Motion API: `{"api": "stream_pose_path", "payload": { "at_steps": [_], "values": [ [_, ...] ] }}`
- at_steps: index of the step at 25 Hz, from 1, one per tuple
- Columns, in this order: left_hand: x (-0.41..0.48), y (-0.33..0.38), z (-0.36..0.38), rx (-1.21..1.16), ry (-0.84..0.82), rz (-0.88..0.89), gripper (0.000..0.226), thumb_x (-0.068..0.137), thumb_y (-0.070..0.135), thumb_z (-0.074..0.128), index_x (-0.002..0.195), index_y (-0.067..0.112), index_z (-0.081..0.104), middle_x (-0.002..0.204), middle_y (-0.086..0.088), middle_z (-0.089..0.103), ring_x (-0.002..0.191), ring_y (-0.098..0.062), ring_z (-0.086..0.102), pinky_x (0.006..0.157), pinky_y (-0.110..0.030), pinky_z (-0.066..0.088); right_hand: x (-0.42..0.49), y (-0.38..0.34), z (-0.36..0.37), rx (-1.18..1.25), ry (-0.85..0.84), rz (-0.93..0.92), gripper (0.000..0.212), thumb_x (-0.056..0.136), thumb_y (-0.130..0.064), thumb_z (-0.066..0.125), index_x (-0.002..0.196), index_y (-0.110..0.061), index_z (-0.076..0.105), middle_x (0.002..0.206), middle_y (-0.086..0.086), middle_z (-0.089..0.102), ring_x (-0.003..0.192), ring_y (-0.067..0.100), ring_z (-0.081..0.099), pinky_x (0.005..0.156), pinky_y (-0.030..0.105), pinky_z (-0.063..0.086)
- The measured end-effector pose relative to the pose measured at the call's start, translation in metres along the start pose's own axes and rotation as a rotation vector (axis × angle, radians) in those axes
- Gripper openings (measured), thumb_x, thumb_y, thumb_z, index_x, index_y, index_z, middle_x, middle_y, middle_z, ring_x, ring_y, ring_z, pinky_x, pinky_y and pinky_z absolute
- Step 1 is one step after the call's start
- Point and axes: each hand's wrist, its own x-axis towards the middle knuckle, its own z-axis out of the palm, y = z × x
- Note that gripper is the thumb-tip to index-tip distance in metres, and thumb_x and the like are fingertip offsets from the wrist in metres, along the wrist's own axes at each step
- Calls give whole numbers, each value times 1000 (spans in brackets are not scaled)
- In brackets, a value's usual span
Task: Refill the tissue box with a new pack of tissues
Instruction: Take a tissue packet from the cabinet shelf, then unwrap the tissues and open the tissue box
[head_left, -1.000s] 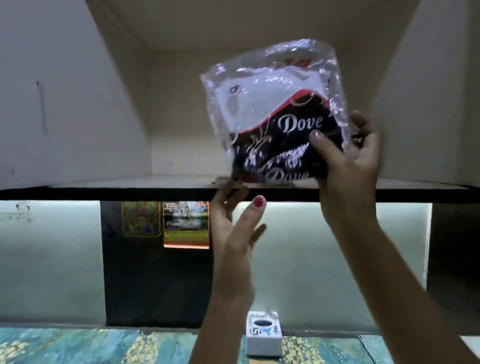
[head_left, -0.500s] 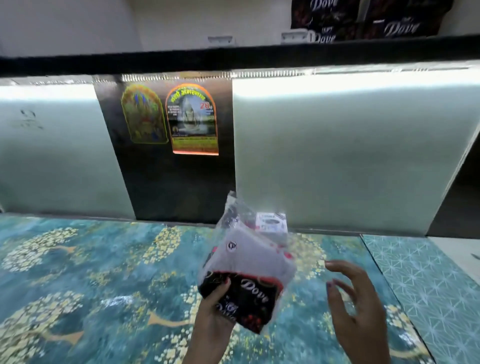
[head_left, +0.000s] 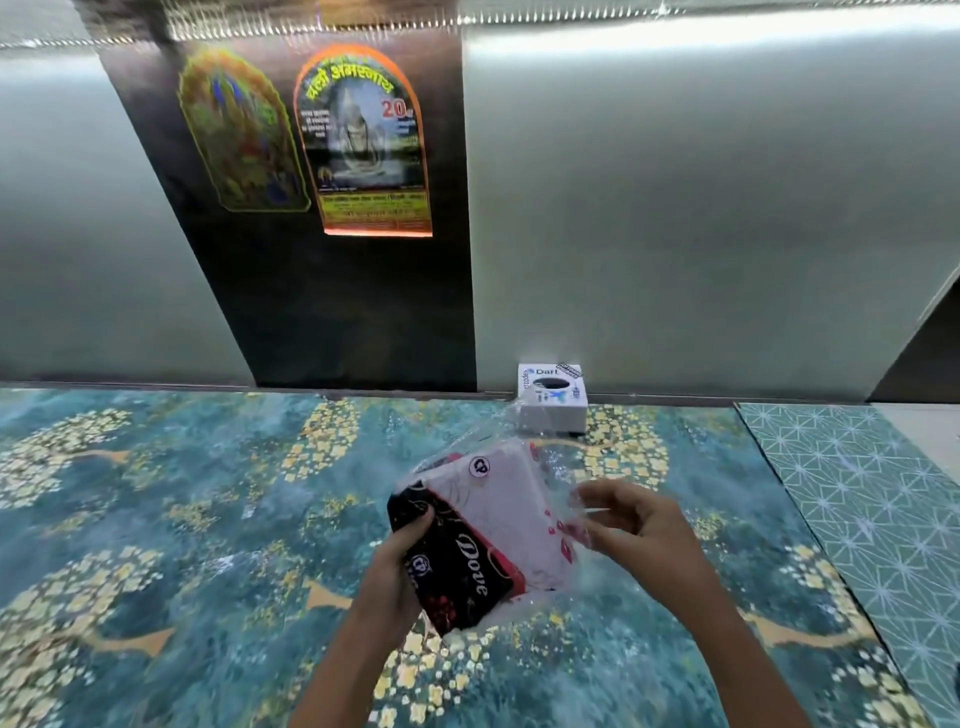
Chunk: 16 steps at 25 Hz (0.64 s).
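A new tissue pack (head_left: 488, 525) in clear plastic wrap, white and black with "Dove" lettering, is held above the patterned surface. My left hand (head_left: 400, 566) grips its black lower-left end from below. My right hand (head_left: 631, 522) pinches the loose clear wrap at the pack's right side. The small white tissue box (head_left: 553, 397), marked "Dart" with a dark oval opening on top, stands against the back wall, a little beyond the pack and apart from both hands.
A teal and gold patterned mat (head_left: 182, 519) covers the surface. A green mat with white lines (head_left: 872, 499) lies to the right. On the dark wall panel behind hang two arched stickers (head_left: 363, 140).
The pack came down from the upper shelf to above the mat. It passed from my right hand into my left, and my right hand has now closed on the wrap.
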Motion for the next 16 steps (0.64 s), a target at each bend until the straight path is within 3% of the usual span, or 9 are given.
{"api": "stream_pose_path", "payload": {
  "at_steps": [1, 4, 7, 11, 14, 16],
  "values": [
    [6, 3, -1, 10, 13, -2, 21, 77, 24, 60, 80, 3, 63, 57, -7, 72, 54, -20, 69, 64, -37, 51, 3, 2, 1, -14, -46, 31, 40, 65, 6, 74, 85, -26, 63, 95, 3, 69, 76, 9, 68, 67, 20, 57],
    [25, 8, -7, 86, 12, -44, 26, 88, 15, 44, 74, 4, 62, 50, -5, 69, 46, -17, 66, 48, -25, 54, 8, 17, 10, -15, -136, 142, 59, 59, 3, 79, 101, -32, 57, 103, -1, 64, 90, 17, 64, 78, 31, 58],
    [39, 11, -7, 144, -51, -98, 23, 83, 16, 49, 72, 3, 65, 54, -7, 71, 49, -18, 67, 46, -22, 55, 11, 34, 20, 64, -103, 216, 54, 68, -3, 74, 108, -32, 52, 105, 6, 65, 87, 17, 66, 75, 27, 56],
    [48, 8, 4, 286, -147, -201, 18, 63, 16, 63, 77, 5, 66, 60, -5, 73, 54, -17, 69, 52, -21, 56, 15, 55, 19, 202, -49, 337, 44, 70, -8, 72, 108, -15, 52, 86, 3, 72, 77, 17, 69, 66, 26, 56],
    [53, -1, 21, 426, -168, -202, 14, 72, 21, 62, 78, 9, 62, 57, 0, 71, 53, -13, 67, 53, -20, 54, 18, 63, 14, -7, -70, 401, 71, 55, -30, 86, 112, -7, 50, 101, 11, 67, 89, 22, 65, 80, 32, 56],
    [56, -7, 28, 459, -108, -168, 16, 85, 22, 53, 82, 9, 62, 60, -1, 72, 58, -14, 68, 60, -26, 55, 22, 64, 5, -27, -24, 388, 60, 55, -26, 86, 103, -4, 57, 91, 12, 69, 75, 17, 67, 61, 24, 56]
  ]
}}
